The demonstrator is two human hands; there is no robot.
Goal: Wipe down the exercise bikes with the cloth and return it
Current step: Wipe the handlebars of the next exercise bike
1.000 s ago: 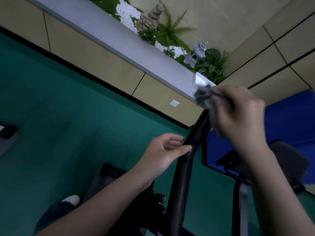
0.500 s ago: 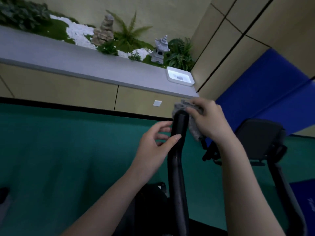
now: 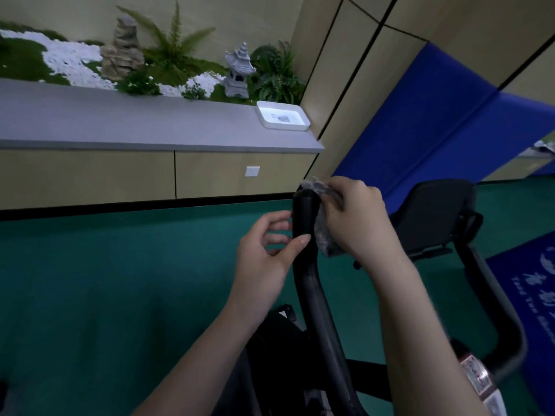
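- Left hand (image 3: 265, 259): nearest to the viewer, just left of the handlebar (image 3: 303, 219). Its thumb tip rests on the front of the bar. The other fingers are loosely curved beside the bar's left flank and do not wrap it, so the hand is slack and grasps nothing.
- Handlebar: a black padded bar of the exercise bike. Its long axis rises from the frame below, up and away from the viewer, to a blunt tip.
- Right hand (image 3: 356, 220): just right of the handlebar, at its upper end, and higher on the bar than the left hand. Its fingers are curled round the cloth (image 3: 326, 238) and grip it.
- Cloth: a grey, crumpled rag pressed between the right palm and the handlebar's right flank, with one corner showing above the tip. A wiping stroke would probably run down the bar's long axis. The right hand carries the cloth while the left steadies the bar.
- Black panel (image 3: 432, 214): right of the handlebar and beyond it. Whether it is a console or a seat cannot be told.
- White tray (image 3: 262, 115): well beyond the handlebar, above its tip and slightly left, on the grey ledge (image 3: 135, 124). It is probably where the cloth goes back.
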